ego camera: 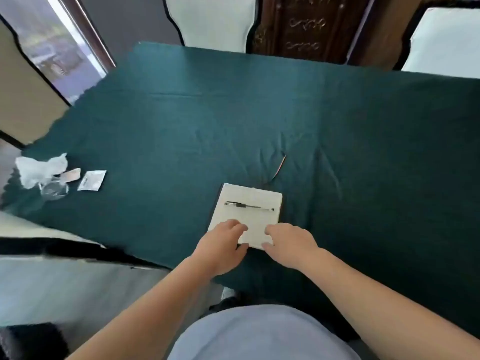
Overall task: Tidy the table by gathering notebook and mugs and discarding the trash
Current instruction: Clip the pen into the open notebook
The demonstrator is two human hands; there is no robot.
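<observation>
Crumpled trash point(52, 175) sits at the worktop's point(363, 120) left edge, well apart from the notebook point(249, 203), whose near edge my left hand point(223, 245) and right hand point(291, 242) touch, fingers loosely spread, open cloth beyond.

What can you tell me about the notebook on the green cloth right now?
The notebook is white, looks like paper, and lies flat on the green tablecloth near the table's front edge. Whether it is open or closed is unclear. A dark pen rests across its upper part. A thin multicoloured ribbon trails from its far edge. The left hand and right hand rest fingertips on its near edge, not gripping it.
</observation>
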